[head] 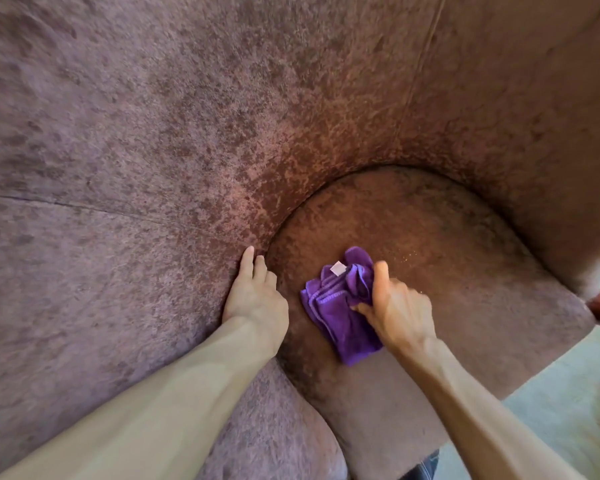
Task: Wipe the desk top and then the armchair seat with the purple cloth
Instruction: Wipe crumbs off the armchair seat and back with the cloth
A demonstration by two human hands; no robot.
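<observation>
Two bare hands work inside the armchair, and both are yours. Your right hand (pixel 397 306) grips the purple cloth (pixel 342 308) on the armchair seat (pixel 465 258). The fingers are curled closed over the bunched upper end of the cloth, with the thumb raised toward 12 o'clock. The fingertips are hidden beneath the hand and the fabric.

The cloth lies crumpled and partly folded on the seat, at about 6 o'clock from the centre of the seat cushion. Its long axis runs from roughly 11 o'clock to 5 o'clock. The bunched end, which carries a small pale label (pixel 337 269), points toward the chair back (pixel 222 98) at 11 o'clock. The flatter end points toward you and reaches out from under your right wrist.

Your left hand (pixel 257 296) rests at 9 o'clock from the cloth, apart from it. It holds nothing. Its fingers are extended and loosely together, pointing to 12 o'clock, and they lie against the inner wall of the armrest (pixel 118 306) where that wall meets the seat.

Pale carpet (pixel 568 403) shows past the front edge of the seat at 4 o'clock.
</observation>
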